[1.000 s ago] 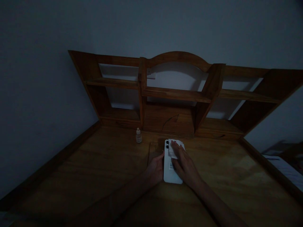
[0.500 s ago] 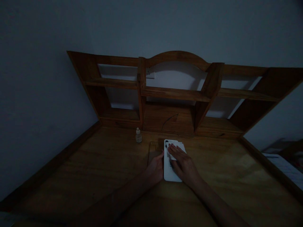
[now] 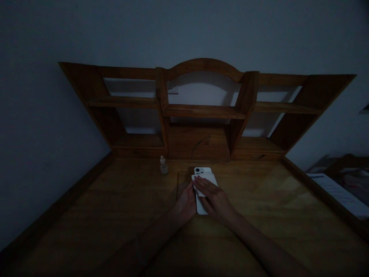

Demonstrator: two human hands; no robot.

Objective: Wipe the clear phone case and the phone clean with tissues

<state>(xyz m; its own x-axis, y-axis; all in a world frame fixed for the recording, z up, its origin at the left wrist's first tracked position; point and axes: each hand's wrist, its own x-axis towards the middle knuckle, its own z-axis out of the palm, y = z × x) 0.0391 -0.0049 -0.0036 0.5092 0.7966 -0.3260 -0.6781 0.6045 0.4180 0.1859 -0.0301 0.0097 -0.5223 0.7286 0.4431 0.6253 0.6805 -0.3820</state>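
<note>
A white phone [image 3: 202, 207] lies back up on the wooden desk, its camera lenses near the top left corner. My left hand [image 3: 186, 204] holds the phone along its left edge, with the far fingers partly hidden. Across the upper part of the phone's back lies a thin white cloth or wipe [image 3: 211, 177]. My right hand [image 3: 215, 198] keeps this cloth under its fingers, which press it down near the lenses. A flat, see-through rectangular item with a brownish rim [image 3: 178, 181], perhaps a phone case, lies partly beneath my left hand.
A small bottle with a pale cap [image 3: 163, 166] stands left of the phone. Along the back of the desk [image 3: 129, 200] rises a wooden shelf unit [image 3: 204, 111] against the wall. White papers [image 3: 337, 192] lie beyond the desk's right edge. The light is dim.
My right hand and the cloth have shifted left over the phone, to its left edge by the lenses. The whole view has turned slightly right.
</note>
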